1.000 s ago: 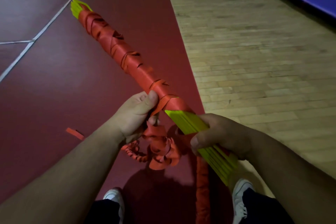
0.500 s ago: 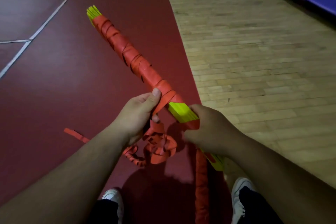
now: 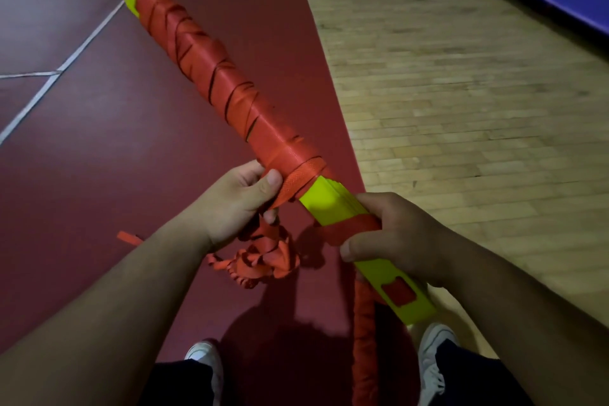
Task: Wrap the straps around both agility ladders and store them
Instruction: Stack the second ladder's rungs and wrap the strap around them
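left hand: your left hand [image 3: 237, 204] was clamped on the strap [image 3: 211, 69], thumb pinning the last turn flat against the bundle and fingers curled beneath.
right hand: your right hand [image 3: 395, 241] gripped the near end of the ladder [image 3: 324, 199], closed over a single orange band there. the two hands sat apart, with bare rung between them.
where it was: the ladder was held in the air across both hands, its far tip angled up and away beyond your left hand.
done: from the far tip down to your left thumb it was wound in overlapping, slanting turns. i'd call this bundle well past halfway.
left: the bare stretch between your hands, and the loose tail [image 3: 267, 257] hanging below your left hand, had yet to go round.
other ladder: an orange-wrapped second bundle [image 3: 364, 339] ran down under your right hand. likely the first ladder finished, though i couldn't be sure.
storing: not begun, by the look of it.
ladder material: flat, stiff, yellow-green slats, stacked edge on edge, with a rectangular slot near the end showing orange through.
strap material: woven webbing, matte, with a fine ribbed weave at your left thumb. limp and curling where loose.
under your hands: smooth dark red floor [image 3: 99, 158], pale wood floor [image 3: 461, 92] out past your right hand.
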